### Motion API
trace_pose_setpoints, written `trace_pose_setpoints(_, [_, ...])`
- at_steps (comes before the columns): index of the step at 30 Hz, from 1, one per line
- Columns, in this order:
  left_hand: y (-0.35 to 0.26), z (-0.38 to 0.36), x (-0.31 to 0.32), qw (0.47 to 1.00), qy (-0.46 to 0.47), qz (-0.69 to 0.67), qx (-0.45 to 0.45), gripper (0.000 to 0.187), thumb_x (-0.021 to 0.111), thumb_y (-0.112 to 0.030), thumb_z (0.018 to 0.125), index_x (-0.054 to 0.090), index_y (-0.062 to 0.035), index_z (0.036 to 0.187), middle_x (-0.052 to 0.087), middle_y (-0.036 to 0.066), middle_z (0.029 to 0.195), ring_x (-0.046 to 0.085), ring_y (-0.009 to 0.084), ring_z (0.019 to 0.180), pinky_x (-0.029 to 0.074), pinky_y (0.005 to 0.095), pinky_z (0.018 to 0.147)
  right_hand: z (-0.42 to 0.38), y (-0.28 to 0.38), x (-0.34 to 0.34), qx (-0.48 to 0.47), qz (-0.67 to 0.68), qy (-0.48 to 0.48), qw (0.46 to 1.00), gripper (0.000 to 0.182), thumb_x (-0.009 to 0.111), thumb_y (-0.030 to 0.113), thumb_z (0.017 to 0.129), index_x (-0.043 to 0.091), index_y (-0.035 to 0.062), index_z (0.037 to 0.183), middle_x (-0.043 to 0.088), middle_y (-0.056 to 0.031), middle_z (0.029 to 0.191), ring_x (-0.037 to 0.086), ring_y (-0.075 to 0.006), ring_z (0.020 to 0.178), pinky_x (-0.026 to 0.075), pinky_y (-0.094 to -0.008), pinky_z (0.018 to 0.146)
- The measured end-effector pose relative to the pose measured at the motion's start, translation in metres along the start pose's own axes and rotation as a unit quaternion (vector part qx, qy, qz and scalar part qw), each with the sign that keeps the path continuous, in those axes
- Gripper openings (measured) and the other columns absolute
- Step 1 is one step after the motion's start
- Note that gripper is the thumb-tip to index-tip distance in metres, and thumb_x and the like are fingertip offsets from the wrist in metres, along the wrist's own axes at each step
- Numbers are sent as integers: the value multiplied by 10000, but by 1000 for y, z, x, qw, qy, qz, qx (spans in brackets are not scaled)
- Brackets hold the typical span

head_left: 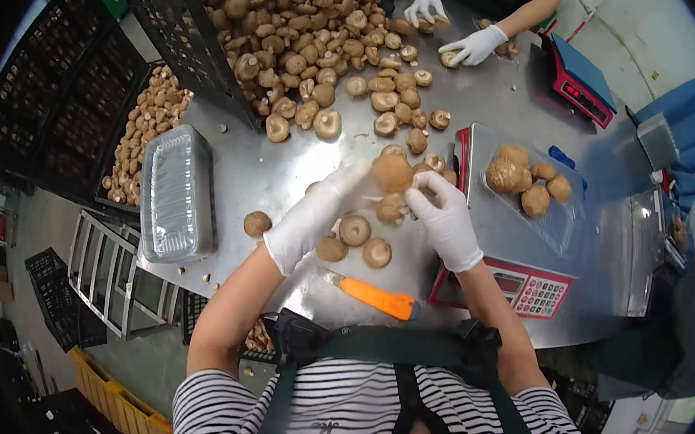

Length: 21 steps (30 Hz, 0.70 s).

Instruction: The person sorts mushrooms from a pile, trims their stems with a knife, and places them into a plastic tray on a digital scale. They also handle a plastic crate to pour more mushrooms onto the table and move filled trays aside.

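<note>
Both my hands wear white gloves. My left hand (318, 216) reaches over the steel table, its fingers smeared by motion beside a brown shiitake mushroom (393, 173). At that mushroom's other side my right hand (447, 222) is closed, thumb and fingers pinched on its edge. Below them several mushrooms (355, 230) lie on the table. An orange-handled knife (376, 298) rests close to my body. To the right, a clear plastic tray with several large mushrooms (508, 175) sits on a red-trimmed scale (530, 287).
A big heap of mushrooms (305, 33) spills from a black crate (184, 44) at the back. Stacked clear trays (176, 196) stand on the left. Across the table, a co-worker's gloved hands (475, 46) handle mushrooms near a second scale (581, 81). Another person's sleeve (693, 309) shows at right.
</note>
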<state>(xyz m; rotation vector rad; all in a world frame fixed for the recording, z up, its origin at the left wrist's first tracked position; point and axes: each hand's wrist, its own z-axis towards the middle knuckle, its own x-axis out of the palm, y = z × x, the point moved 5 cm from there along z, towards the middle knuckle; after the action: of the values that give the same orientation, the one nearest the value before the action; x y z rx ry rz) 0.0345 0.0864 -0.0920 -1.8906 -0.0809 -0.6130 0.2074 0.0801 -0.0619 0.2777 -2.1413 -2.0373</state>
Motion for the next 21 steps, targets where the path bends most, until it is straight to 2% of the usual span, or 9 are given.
trace_pose_setpoints(1, [-21, -13, 13, 993, 15, 106, 58, 647, 500, -525, 981, 473, -34, 1402, 600, 79, 1244, 549, 154, 1124, 448, 316, 953, 3, 3, 0, -6, -12, 6, 1000, 102, 611, 122, 948, 611, 29, 989, 605, 19, 869, 564, -41, 762, 477, -209, 672])
trace_pose_setpoints(4, [-36, -25, 19, 973, 50, 207, 94, 699, 507, -549, 966, 444, -45, 1445, 584, 79, 1288, 533, 149, 1146, 434, 313, 973, -3, 12, 5, -7, -25, 25, 999, 84, 602, 110, 950, 602, 30, 977, 606, 18, 870, 574, -44, 766, 482, -206, 680])
trace_pose_setpoints(5, [-40, -28, 26, 969, 101, 202, 101, 707, 553, -531, 946, 442, -51, 1453, 554, 86, 1340, 505, 166, 1223, 402, 320, 1039, -5, 15, 6, -8, -14, 30, 999, 79, 600, 108, 951, 601, 32, 972, 606, 18, 865, 576, -46, 771, 484, -209, 683])
trace_pose_setpoints(8, [-31, -31, 22, 973, 111, 186, 81, 708, 604, -501, 928, 444, -52, 1451, 539, 98, 1365, 471, 191, 1294, 351, 334, 1105, -9, 23, 7, -3, 19, 42, 999, 63, 587, 99, 959, 599, 40, 977, 615, 17, 877, 568, -50, 798, 475, -221, 717])
trace_pose_setpoints(9, [-32, -33, 23, 971, 120, 179, 100, 691, 633, -458, 923, 446, -50, 1449, 536, 110, 1376, 454, 201, 1323, 320, 344, 1134, -10, 25, 7, 0, 31, 43, 999, 59, 581, 96, 962, 599, 43, 982, 619, 17, 886, 563, -51, 809, 470, -226, 733])
trace_pose_setpoints(15, [-33, -57, 25, 976, 93, 154, 121, 672, 585, -427, 954, 422, 1, 1445, 552, 132, 1364, 490, 205, 1296, 351, 353, 1112, -17, 33, 16, 14, 78, 87, 993, 87, 589, 93, 960, 605, 30, 1018, 636, -7, 907, 602, -68, 836, 497, -235, 771])
trace_pose_setpoints(18, [-27, -72, 12, 993, 49, -2, 109, 660, 526, -425, 978, 408, 32, 1439, 568, 141, 1342, 535, 212, 1247, 382, 361, 1089, -27, 39, 27, -29, 18, 53, 998, 103, 573, 107, 965, 613, 26, 1015, 650, -30, 894, 601, -107, 826, 486, -259, 769])
trace_pose_setpoints(19, [-37, -84, 17, 992, 17, -15, 123, 639, 465, -433, 998, 421, 45, 1420, 580, 156, 1320, 577, 209, 1178, 457, 344, 987, -28, 26, 27, -73, -49, 82, 993, 160, 608, 144, 942, 612, 24, 1049, 657, -49, 919, 609, -112, 828, 494, -257, 758])
trace_pose_setpoints(21, [-42, -104, 7, 990, 9, -41, 133, 631, 448, -437, 1003, 429, 45, 1410, 584, 163, 1309, 583, 200, 1148, 480, 328, 908, -42, 13, 41, -99, -250, 117, 956, 263, 704, 251, 854, 612, 33, 969, 646, -72, 869, 635, -193, 793, 508, -319, 699])
